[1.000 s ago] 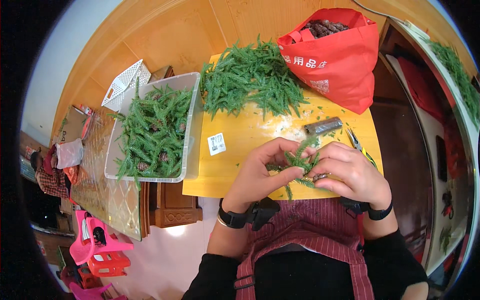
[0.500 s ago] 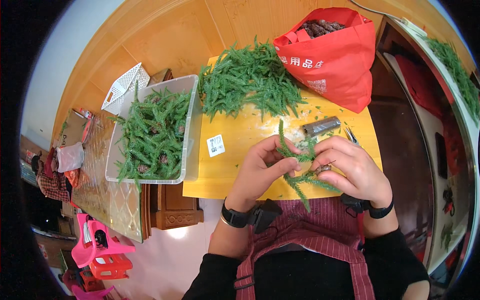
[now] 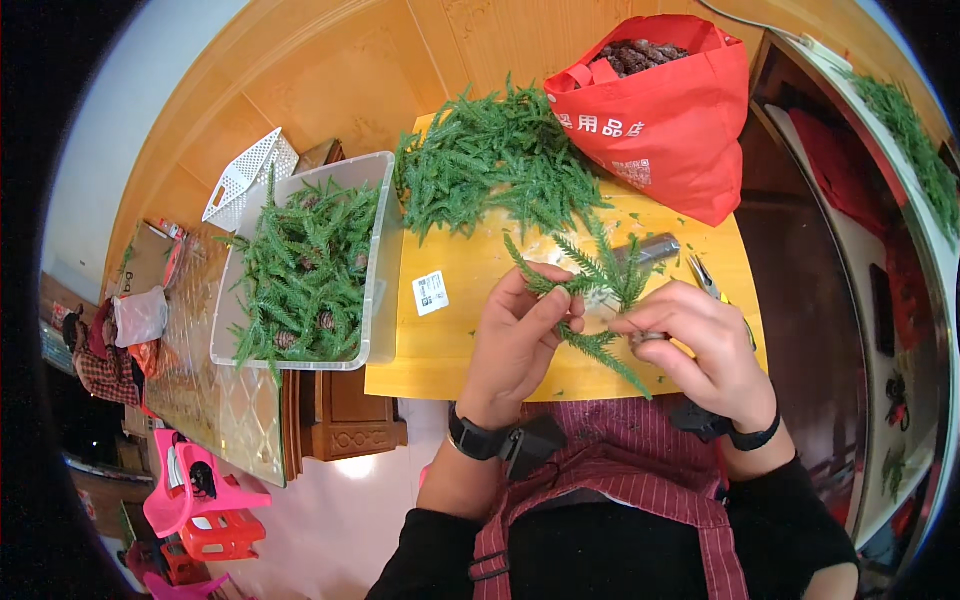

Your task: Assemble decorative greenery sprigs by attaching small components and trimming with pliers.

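Above the near part of the yellow board, my left hand [image 3: 520,335] pinches a green artificial pine sprig [image 3: 600,275] whose needled branches fan out between my hands. My right hand [image 3: 705,345] is closed close to the sprig's stem. Its fingertips pinch a small, roundish, greyish-brown piece [image 3: 650,338], too covered to name. Beyond the sprig lies a dark roll [image 3: 658,247], partly hidden by the needles. Pliers [image 3: 706,278] with yellow handles rest to the right, partly behind my right hand.
A heap of green sprigs [image 3: 490,165] covers the far side of the yellow board [image 3: 430,345]. A red bag [image 3: 670,120] of pine cones [image 3: 640,57] stands at the back right. On the left, a clear plastic bin [image 3: 385,250] holds sprigs and cones, beside a white basket [image 3: 250,175].
The sprig has turned, and its branches now spread up and outward. My right hand has shifted slightly left and down, uncovering more of the pliers.
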